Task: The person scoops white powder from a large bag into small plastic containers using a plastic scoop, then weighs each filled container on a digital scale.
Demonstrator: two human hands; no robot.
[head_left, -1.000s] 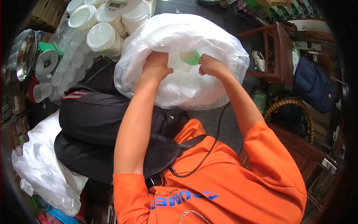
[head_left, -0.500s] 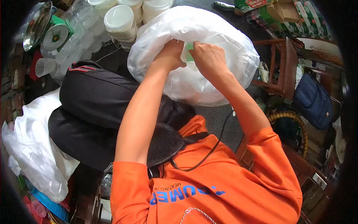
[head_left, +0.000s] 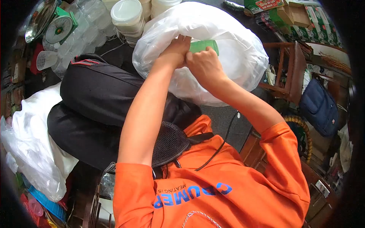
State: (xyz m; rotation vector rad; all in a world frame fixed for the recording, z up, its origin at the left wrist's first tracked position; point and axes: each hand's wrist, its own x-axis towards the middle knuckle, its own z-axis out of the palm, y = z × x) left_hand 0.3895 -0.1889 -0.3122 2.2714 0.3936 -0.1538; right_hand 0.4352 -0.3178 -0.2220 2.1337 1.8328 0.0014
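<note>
A large white plastic bag (head_left: 239,57) bulges in front of me with its mouth open, and both my hands are over its opening. My right hand (head_left: 206,66) is closed round a green plastic cup (head_left: 201,46) that lies on its side, its wider end pointing right. My left hand (head_left: 176,52) is curled just left of the cup, close against my right hand. A sliver of a pale rim shows between the hands; what the left fingers hold is hidden. Pale material is visible inside the bag, but I cannot make out what it is.
Lidded white tubs (head_left: 127,17) are stacked behind the bag. A green dial scale (head_left: 59,28) and clear plastic containers (head_left: 89,22) stand far left. Right are a wooden stool (head_left: 294,72) and a dark blue backpack (head_left: 320,107). A white sack (head_left: 42,133) lies left of my legs.
The green cup, mostly hidden between my hands before, now shows on its side above my right hand. My right hand has turned and moved down and left, nearer my left hand.
</note>
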